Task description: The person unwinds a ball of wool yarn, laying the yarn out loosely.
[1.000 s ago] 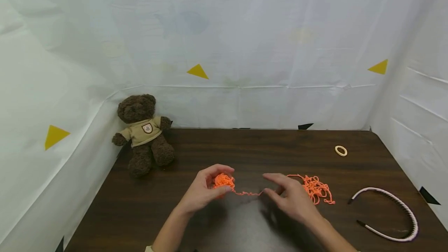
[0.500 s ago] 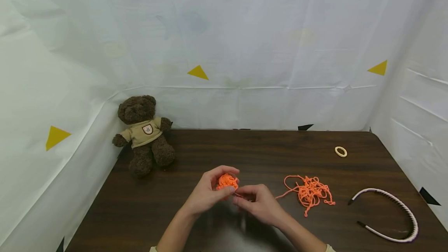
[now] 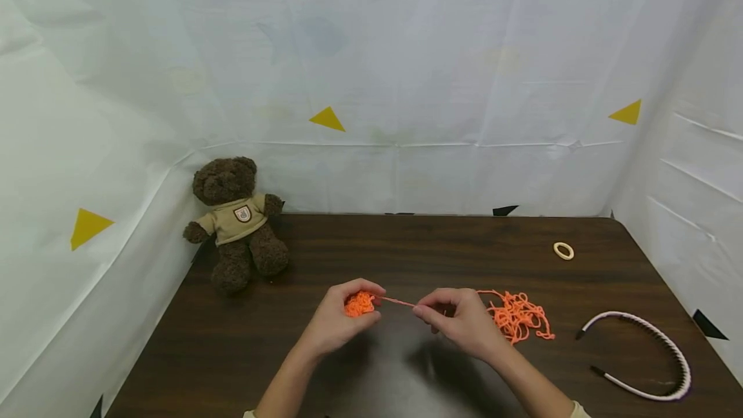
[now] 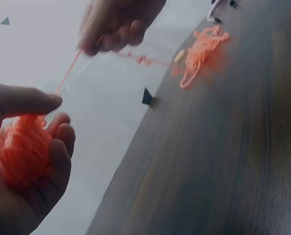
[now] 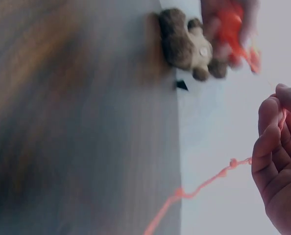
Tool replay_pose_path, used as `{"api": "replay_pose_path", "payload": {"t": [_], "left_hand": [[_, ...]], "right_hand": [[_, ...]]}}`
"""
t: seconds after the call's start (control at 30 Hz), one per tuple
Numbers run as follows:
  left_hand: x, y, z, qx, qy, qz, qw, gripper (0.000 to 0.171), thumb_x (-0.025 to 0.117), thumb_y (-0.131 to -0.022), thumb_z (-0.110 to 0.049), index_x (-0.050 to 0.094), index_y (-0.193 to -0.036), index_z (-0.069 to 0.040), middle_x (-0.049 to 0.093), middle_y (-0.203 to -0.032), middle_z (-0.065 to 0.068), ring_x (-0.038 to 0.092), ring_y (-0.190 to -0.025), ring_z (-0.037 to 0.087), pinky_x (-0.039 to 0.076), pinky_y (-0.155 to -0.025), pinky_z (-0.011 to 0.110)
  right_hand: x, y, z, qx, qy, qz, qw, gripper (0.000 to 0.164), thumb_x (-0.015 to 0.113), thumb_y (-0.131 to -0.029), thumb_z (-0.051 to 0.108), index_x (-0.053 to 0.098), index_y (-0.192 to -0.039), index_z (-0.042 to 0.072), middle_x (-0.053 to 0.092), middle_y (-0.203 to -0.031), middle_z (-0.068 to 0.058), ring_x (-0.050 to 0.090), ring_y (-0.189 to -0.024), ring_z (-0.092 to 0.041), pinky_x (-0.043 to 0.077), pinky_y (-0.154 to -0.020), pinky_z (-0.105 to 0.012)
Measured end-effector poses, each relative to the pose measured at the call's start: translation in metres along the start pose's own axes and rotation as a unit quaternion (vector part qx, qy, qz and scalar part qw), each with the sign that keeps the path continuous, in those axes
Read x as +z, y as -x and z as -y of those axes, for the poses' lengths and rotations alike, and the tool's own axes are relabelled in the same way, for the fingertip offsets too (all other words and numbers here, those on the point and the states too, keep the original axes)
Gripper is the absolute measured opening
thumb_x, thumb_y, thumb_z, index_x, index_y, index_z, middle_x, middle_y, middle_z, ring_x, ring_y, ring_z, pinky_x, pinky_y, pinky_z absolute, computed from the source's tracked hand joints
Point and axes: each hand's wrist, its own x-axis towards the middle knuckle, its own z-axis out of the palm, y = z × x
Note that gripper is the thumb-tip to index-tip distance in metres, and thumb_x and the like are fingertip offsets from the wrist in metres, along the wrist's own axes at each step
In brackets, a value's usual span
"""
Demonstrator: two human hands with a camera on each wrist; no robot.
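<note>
My left hand curls its fingers and thumb round a ball of orange yarn, held above the table. A strand of yarn runs straight from the ball to my right hand, whose thumb and forefinger pinch it. From behind the right hand the yarn trails on, with small knots or kinks along it in the right wrist view, to a loose tangle of orange yarn lying on the table. The right hand partly covers the tangle's near left side in the head view.
A brown teddy bear in a tan shirt sits at the back left of the dark wooden table. At the right lie a small pale ring and a white headband. White sheeting encloses the back and sides.
My right hand went left to the ball, then drew back right, pulling the strand taut. The left hand and ball shifted slightly, and the tangle's near loop has moved.
</note>
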Motion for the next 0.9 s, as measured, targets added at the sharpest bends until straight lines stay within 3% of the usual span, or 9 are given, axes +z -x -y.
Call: {"api": "replay_pose_path", "payload": {"t": [0.2,0.4,0.53,0.8,0.9], "left_hand": [[-0.018,0.005,0.003,-0.020,0.005,0.012,0.9997,0.030,0.075,-0.087,-0.011,0.068,-0.116,-0.011,0.067,-0.108,0.010,0.062,-0.093,0.024,0.055,-0.075,0.030],[-0.034,0.010,0.002,-0.026,-0.003,-0.011,0.9996,0.026,0.074,-0.089,-0.016,0.069,-0.114,-0.014,0.067,-0.108,0.012,0.060,-0.081,0.023,0.054,-0.065,0.033],[-0.042,0.012,0.001,-0.042,-0.009,-0.024,0.9988,0.027,0.074,-0.089,-0.021,0.068,-0.115,-0.015,0.068,-0.105,0.010,0.055,-0.072,0.025,0.051,-0.053,0.038],[-0.056,0.018,0.002,-0.036,0.007,-0.051,0.9980,0.028,0.073,-0.090,-0.018,0.067,-0.117,-0.009,0.066,-0.105,0.017,0.057,-0.076,0.035,0.049,-0.052,0.034],[-0.063,0.022,0.003,-0.039,0.012,-0.060,0.9973,0.028,0.072,-0.091,-0.019,0.066,-0.116,-0.010,0.064,-0.104,0.018,0.057,-0.075,0.033,0.049,-0.053,0.033]], "right_hand": [[-0.031,0.003,-0.006,-0.010,0.034,-0.057,0.998,0.005,0.074,-0.089,0.017,0.075,-0.089,0.012,0.065,-0.071,0.003,0.061,-0.056,-0.014,0.050,-0.049,-0.029],[-0.065,0.011,-0.005,-0.002,0.056,-0.099,0.994,0.003,0.073,-0.089,0.012,0.075,-0.092,0.011,0.069,-0.073,0.001,0.061,-0.057,-0.013,0.050,-0.050,-0.027],[-0.088,0.017,-0.007,0.012,0.087,-0.127,0.988,0.006,0.071,-0.091,0.014,0.075,-0.094,0.010,0.069,-0.074,0.001,0.063,-0.060,-0.012,0.051,-0.052,-0.027],[-0.129,0.033,-0.015,0.042,0.124,-0.171,0.976,0.018,0.069,-0.094,0.017,0.073,-0.101,0.002,0.072,-0.080,-0.007,0.068,-0.066,-0.013,0.054,-0.058,-0.024],[-0.143,0.039,-0.022,0.064,0.134,-0.189,0.971,0.023,0.069,-0.094,0.019,0.072,-0.103,-0.002,0.072,-0.078,-0.007,0.068,-0.065,-0.011,0.053,-0.055,-0.023]]}}
